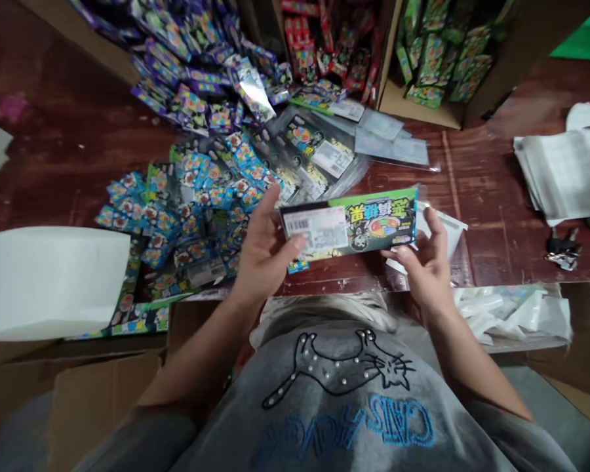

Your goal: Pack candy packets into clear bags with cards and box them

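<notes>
A flat green-and-black candy bag (378,226) with a white barcode label is held level above the table's front edge. My left hand (265,252) grips its left end, thumb over the label. At the bag's right end, my right hand (427,252) pinches the edge between thumb and fingers. Blue candy packets (196,170) lie in a loose pile to the left of my left hand, partly over more flat printed bags. Behind the held bag, a fanned stack of similar flat bags (314,154) rests on the table.
Purple packets (196,72) heap at the back left. Boxes hold red packets (307,56) and green packets (430,59). Stacked white papers (558,174) and keys (563,249) sit right. A white tray (54,278) is left; a bin with plastic scraps (511,311) stands below the right edge.
</notes>
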Tool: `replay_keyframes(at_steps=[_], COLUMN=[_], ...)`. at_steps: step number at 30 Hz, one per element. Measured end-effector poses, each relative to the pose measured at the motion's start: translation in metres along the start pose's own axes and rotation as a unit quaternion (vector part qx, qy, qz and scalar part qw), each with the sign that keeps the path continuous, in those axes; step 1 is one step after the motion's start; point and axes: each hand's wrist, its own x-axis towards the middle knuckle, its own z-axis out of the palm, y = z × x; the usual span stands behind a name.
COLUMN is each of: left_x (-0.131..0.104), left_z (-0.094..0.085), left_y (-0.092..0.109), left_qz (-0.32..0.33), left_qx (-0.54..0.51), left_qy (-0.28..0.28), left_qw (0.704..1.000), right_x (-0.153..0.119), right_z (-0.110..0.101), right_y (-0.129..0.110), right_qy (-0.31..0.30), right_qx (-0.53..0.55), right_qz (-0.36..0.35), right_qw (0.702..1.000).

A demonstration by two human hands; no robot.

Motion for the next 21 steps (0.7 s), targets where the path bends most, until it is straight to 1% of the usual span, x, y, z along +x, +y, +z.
replay_keyframes(at_steps=[1,3,4,5,6,8,9,11,13,17,19,21], left_x=[-0.011,-0.031,-0.038,-0.041,-0.041,-0.034,-0.028,-0.019,-0.015,-0.021,-0.023,-0.023], left_z=[0.001,0.004,0.006,0.008,0.010,0.015,0.017,0.021,0.021,0.013,0.010,0.012], left_y=[-0.008,-0.023,-0.028,-0.031,-0.032,-0.031,-0.030,-0.031,-0.035,-0.043,-0.042,-0.038], left_qz=[-0.019,-0.067,-0.087,-0.101,-0.104,-0.082,-0.064,-0.039,-0.045,-0.107,-0.105,-0.084], left_qx=[-0.003,0.021,0.039,0.055,0.065,0.067,0.063,0.051,0.037,0.032,0.057,0.079], left_qy=[-0.006,-0.033,-0.054,-0.076,-0.089,-0.091,-0.087,-0.083,-0.100,-0.150,-0.162,-0.144], left_qw=[1.000,0.997,0.994,0.990,0.988,0.990,0.992,0.994,0.993,0.982,0.980,0.983], right_x=[0.000,0.003,0.006,0.009,0.011,0.014,0.014,0.011,0.007,0.003,0.003,0.003], right_z=[0.006,0.017,0.021,0.024,0.026,0.031,0.034,0.040,0.044,0.041,0.038,0.037], right_y=[0.002,0.003,0.003,0.003,0.002,0.004,0.005,0.011,0.018,0.035,0.039,0.038], right_qy=[0.020,0.053,0.052,0.036,0.012,-0.030,-0.035,-0.023,-0.027,-0.114,-0.153,-0.169], right_qx=[0.008,0.007,0.003,-0.003,-0.010,-0.026,-0.033,-0.040,-0.030,-0.007,-0.012,-0.030], right_qz=[0.019,0.030,0.029,0.024,0.016,-0.014,-0.036,-0.077,-0.093,-0.043,-0.022,-0.021], right_qw=[1.000,0.998,0.998,0.999,1.000,0.999,0.998,0.996,0.995,0.992,0.988,0.985])
